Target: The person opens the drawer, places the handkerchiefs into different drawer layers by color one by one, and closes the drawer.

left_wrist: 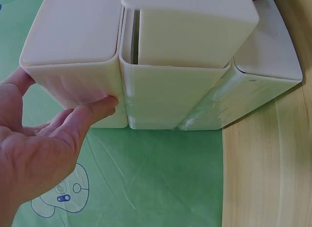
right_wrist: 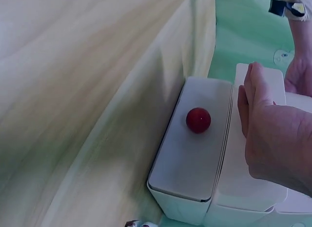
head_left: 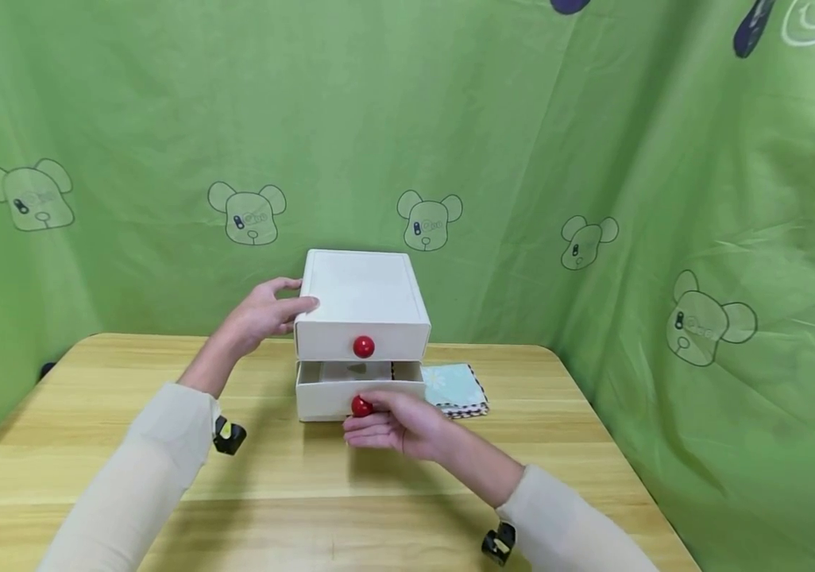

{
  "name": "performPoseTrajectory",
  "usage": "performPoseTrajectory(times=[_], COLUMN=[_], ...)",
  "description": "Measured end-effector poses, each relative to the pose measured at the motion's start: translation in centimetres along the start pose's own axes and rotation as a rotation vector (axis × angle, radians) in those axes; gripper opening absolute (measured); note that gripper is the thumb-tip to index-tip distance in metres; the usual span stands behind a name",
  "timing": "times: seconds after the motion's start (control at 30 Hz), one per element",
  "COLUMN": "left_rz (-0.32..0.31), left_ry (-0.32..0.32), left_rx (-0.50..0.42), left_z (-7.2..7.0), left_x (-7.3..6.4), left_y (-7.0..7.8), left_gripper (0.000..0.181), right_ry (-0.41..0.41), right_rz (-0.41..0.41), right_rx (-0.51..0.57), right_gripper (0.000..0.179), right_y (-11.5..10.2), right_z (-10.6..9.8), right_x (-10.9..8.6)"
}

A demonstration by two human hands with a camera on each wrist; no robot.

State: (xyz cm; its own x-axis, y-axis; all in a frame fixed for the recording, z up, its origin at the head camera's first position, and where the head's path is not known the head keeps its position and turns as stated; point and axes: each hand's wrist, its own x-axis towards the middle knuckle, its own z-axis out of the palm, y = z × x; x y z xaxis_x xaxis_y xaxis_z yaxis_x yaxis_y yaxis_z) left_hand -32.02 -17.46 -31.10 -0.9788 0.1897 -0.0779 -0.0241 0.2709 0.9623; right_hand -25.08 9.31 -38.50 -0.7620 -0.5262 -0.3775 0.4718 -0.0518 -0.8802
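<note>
A white drawer cabinet [head_left: 361, 286] stands on the table, its top drawer [head_left: 329, 342] pushed in. Below that, a drawer [head_left: 322, 401] is pulled partway out, and pale contents [head_left: 356, 370] show inside. My right hand [head_left: 407, 425] pinches this drawer's red knob [head_left: 361, 406] from the right. In the right wrist view, the hand [right_wrist: 278, 134] hides that knob. Farther down, the bottom drawer [right_wrist: 187, 163] has its own red knob [right_wrist: 198, 120]. My left hand [head_left: 260, 314] rests on the cabinet's left side, thumb over the top edge; its fingers [left_wrist: 97, 110] lie extended along the side wall.
A folded light-blue cloth [head_left: 453, 385] with a checked border lies on the wooden table [head_left: 272, 516], just right of the cabinet. Green curtain [head_left: 350, 119] with bear-head prints hangs behind and along both sides.
</note>
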Motion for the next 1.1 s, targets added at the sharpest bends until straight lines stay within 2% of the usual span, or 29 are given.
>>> performPoseTrajectory(times=[0.13, 0.6, 0.8, 1.1], left_rz=[-0.007, -0.012, -0.016, -0.021], left_ry=[0.002, 0.001, 0.000, 0.006], left_rx=[0.000, 0.006, 0.004, 0.002], left_z=[0.0, 0.0, 0.1, 0.0], left_x=[0.0, -0.1, -0.1, -0.1], left_y=[0.1, 0.2, 0.2, 0.2], left_gripper=[0.083, 0.083, 0.084, 0.085], right_ry=[0.020, 0.046, 0.076, 0.063], right_rz=[-0.006, -0.024, -0.021, -0.030], right_rx=[0.024, 0.078, 0.093, 0.081], right_gripper=[0.037, 0.041, 0.041, 0.043], right_y=[-0.2, -0.8, -0.9, -0.9], right_z=[-0.2, -0.9, -1.1, -1.2], right_x=[0.8, 2.8, 3.4, 3.7])
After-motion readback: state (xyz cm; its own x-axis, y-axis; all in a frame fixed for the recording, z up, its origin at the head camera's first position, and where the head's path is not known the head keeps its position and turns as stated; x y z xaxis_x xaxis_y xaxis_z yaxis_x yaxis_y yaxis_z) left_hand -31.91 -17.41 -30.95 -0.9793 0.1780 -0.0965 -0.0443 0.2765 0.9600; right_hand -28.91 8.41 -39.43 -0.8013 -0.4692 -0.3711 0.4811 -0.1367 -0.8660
